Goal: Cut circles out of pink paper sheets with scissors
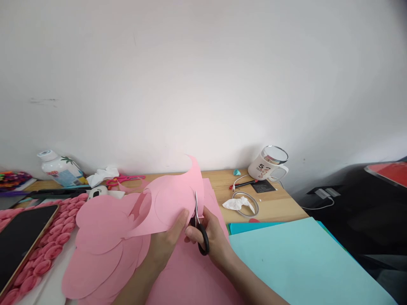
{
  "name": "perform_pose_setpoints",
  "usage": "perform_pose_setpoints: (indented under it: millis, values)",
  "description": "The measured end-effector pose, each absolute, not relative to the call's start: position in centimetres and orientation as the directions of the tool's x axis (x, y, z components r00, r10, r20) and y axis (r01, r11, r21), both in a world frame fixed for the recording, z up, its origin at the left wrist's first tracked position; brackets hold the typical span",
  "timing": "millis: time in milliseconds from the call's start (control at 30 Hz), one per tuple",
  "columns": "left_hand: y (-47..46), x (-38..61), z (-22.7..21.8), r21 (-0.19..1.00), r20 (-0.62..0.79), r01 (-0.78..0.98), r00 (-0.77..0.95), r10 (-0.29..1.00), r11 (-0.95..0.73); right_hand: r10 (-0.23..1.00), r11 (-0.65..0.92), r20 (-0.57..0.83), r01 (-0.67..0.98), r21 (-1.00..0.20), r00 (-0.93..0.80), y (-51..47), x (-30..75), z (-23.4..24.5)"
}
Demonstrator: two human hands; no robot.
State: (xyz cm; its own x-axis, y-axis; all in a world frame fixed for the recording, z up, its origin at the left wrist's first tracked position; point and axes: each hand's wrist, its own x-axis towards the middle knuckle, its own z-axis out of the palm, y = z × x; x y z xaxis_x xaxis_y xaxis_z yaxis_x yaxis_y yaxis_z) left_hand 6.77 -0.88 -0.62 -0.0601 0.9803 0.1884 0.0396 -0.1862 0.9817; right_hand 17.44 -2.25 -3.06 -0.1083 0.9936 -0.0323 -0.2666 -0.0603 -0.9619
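Observation:
My left hand (167,242) pinches a sheet of pink paper (168,201) from below, thumb on top, and holds it raised and curled over the desk. My right hand (211,237) has its fingers through the black handles of a pair of scissors (199,224), whose blades point up into the right edge of the sheet beside a drawn circle. Below lie several cut pink paper circles (98,241) on more pink paper (190,275).
Teal paper sheets (292,262) lie at the right. At the back of the wooden desk (280,205) stand a white mug (269,165), a bottle (60,169), crumpled tissue (237,204) and pink scissors (122,180). A dark tablet (20,239) rests on pink paper roses (54,241) at left.

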Motion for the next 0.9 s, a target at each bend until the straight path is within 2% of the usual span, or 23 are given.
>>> perform_pose_setpoints:
  millis: [100,233,333,767,900]
  values:
    - [-0.8,6.6,-0.7,0.992,0.123,0.002,-0.029,0.992,-0.122,0.992,-0.067,-0.032,-0.288,-0.955,-0.123,-2.3,17.3,-3.3]
    - [-0.4,6.3,-1.2,0.990,0.143,0.026,-0.125,0.982,-0.140,0.989,-0.037,0.020,-0.384,-0.923,-0.144,-2.2,17.4,-3.5]
    - [-0.2,6.0,-1.7,0.990,0.139,0.049,-0.076,0.987,-0.135,0.986,-0.016,0.056,-0.425,-0.905,-0.158,-2.2,17.6,-3.3]
    - [0.0,5.7,-1.8,0.993,0.098,0.067,-0.021,0.995,-0.097,0.983,-0.018,0.061,-0.422,-0.907,-0.173,-2.0,17.6,-3.4]
    - [-0.2,6.0,-1.7,0.990,0.126,0.070,-0.074,0.989,-0.121,0.985,-0.020,0.056,-0.422,-0.906,-0.165,-2.1,17.6,-3.3]
